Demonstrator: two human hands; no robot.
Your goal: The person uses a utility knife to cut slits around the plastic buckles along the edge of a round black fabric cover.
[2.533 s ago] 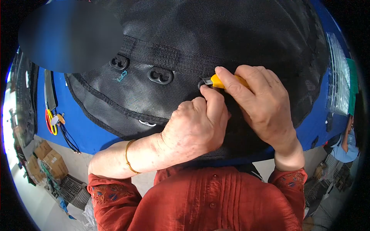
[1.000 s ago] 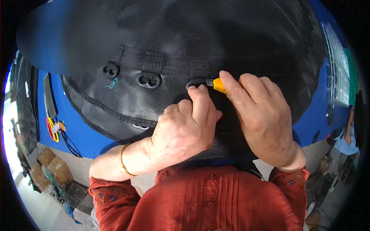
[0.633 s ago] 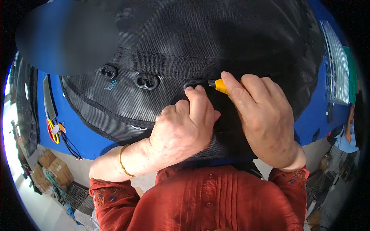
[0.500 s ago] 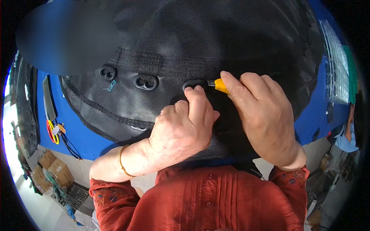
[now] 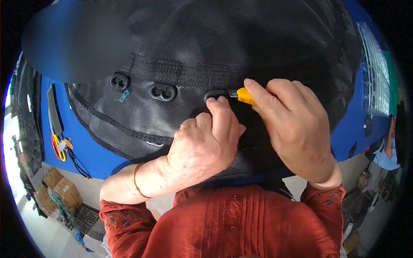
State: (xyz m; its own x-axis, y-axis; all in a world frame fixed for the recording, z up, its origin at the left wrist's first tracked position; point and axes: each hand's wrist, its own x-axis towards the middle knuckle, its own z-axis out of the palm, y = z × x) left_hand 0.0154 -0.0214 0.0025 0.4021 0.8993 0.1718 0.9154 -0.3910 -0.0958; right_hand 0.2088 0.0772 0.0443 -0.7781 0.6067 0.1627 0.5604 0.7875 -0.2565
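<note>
Black woven fabric (image 5: 275,38) with stitched edging lies spread before me. My left hand (image 5: 204,144) is curled, its index and middle fingertips pressing on a black oval plastic fitting (image 5: 210,95). In my right hand (image 5: 297,124) is a yellow utility knife (image 5: 246,96), its blade out and pointing left at the fitting's right end. Whether the blade touches it I cannot tell. To the left along the same seam sit a two-holed fitting (image 5: 163,91) and another like it (image 5: 120,81). A turquoise thread scrap (image 5: 124,96) lies beside that one.
A blue tabletop (image 5: 97,152) shows around the fabric. Scissors with red and yellow handles (image 5: 59,148) lie at the left. Clear plastic packaging (image 5: 374,71) is at the right edge. Cardboard boxes (image 5: 66,193) stand on the floor, lower left. A blurred patch hides the upper left.
My right hand and the knife have shifted slightly left and up, and more of the blade shows. My left hand stays almost still on the fitting.
</note>
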